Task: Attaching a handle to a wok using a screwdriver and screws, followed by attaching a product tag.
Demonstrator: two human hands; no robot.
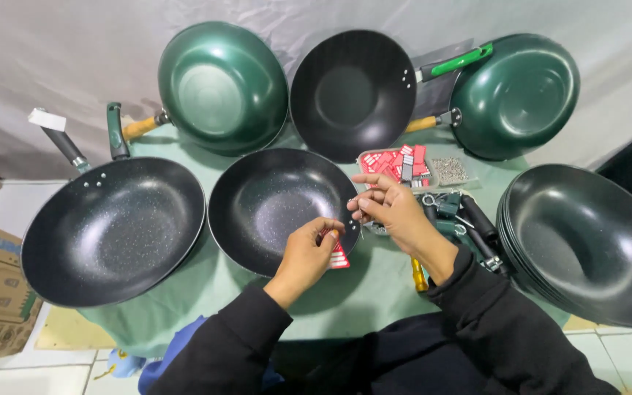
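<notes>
Risk of dropping tiny screw [360, 213] pinched by right hand [396, 208] into pan [279, 208] at 9 o'clock; left hand [309, 252] grasping red packet [339, 256].

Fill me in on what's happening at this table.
A person in black sleeves sits among several woks. The left hand pinches a small red tag over the handleless speckled black wok; the right hand holds what looks like a tiny metal piece, too small to tell. A tray of red tags and loose handles lie alongside.
</notes>
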